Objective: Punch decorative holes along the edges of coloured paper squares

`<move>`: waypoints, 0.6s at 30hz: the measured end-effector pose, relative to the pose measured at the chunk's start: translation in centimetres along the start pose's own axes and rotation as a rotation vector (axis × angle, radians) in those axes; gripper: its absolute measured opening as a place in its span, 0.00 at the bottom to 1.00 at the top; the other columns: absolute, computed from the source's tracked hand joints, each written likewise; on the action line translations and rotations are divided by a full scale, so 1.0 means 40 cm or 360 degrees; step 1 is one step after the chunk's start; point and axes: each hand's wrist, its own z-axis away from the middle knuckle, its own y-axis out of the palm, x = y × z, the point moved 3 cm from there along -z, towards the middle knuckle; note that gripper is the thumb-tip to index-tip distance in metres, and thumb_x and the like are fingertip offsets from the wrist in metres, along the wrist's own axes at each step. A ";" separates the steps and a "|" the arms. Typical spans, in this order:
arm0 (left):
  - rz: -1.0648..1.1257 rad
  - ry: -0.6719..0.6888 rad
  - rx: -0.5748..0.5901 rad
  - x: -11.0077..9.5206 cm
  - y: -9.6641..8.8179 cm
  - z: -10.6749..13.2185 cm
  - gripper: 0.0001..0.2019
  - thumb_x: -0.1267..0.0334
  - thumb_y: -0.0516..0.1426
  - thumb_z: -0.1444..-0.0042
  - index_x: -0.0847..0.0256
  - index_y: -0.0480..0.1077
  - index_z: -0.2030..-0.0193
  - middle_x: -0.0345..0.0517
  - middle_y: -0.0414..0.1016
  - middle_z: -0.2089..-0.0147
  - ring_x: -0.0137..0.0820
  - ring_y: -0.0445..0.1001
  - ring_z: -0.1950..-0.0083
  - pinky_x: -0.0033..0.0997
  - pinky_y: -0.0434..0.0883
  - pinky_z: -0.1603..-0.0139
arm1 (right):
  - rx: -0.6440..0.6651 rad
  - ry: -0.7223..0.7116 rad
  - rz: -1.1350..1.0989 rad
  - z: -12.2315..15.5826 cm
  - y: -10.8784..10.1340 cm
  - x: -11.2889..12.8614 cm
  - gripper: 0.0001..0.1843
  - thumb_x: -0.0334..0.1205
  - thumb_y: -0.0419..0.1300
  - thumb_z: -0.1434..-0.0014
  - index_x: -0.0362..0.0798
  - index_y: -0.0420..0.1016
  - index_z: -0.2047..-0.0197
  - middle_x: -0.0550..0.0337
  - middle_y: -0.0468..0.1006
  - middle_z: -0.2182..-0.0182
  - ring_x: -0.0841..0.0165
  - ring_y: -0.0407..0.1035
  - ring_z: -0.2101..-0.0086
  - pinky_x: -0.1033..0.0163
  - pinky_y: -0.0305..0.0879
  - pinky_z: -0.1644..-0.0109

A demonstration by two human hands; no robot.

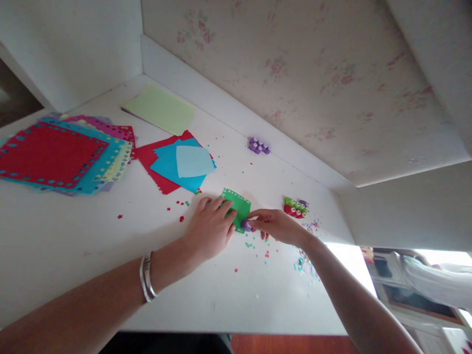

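Observation:
A green piece of paper [240,207] with small holes punched along its edges lies on the white table. My left hand [211,227] rests on its left part with the fingers spread, pressing it against the tabletop. At the paper's lower right corner sits a small purple craft punch [246,225]. My right hand [271,224] grips this punch between thumb and fingers. Tiny green paper bits [252,244] are scattered just below the corner. The exact cut under the punch is hidden.
Punched colored sheets, a red one [51,155] on top, are stacked at left. Beside them lie blue paper [165,164] and pale green paper [162,109]. Purple punches [259,146] stand near the wall, green and red punches [296,208] at right. Confetti [307,264] lies around.

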 end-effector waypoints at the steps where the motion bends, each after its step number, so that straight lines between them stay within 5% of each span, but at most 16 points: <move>1: 0.0020 -0.0007 -0.0002 0.001 -0.003 0.000 0.12 0.62 0.53 0.37 0.60 0.73 0.49 0.55 0.72 0.42 0.48 0.65 0.41 0.55 0.57 0.43 | 0.0001 0.0005 -0.0007 0.000 0.000 0.000 0.09 0.48 0.62 0.40 0.56 0.81 0.59 0.61 0.82 0.71 0.70 0.73 0.77 0.67 0.65 0.79; 18: 0.0048 -0.0033 0.0012 0.002 -0.004 0.001 0.10 0.62 0.54 0.38 0.60 0.74 0.55 0.54 0.74 0.47 0.48 0.66 0.44 0.54 0.56 0.44 | 0.0193 0.0088 -0.0106 -0.009 0.003 -0.003 0.12 0.50 0.63 0.41 0.51 0.74 0.68 0.59 0.80 0.74 0.68 0.73 0.74 0.63 0.69 0.71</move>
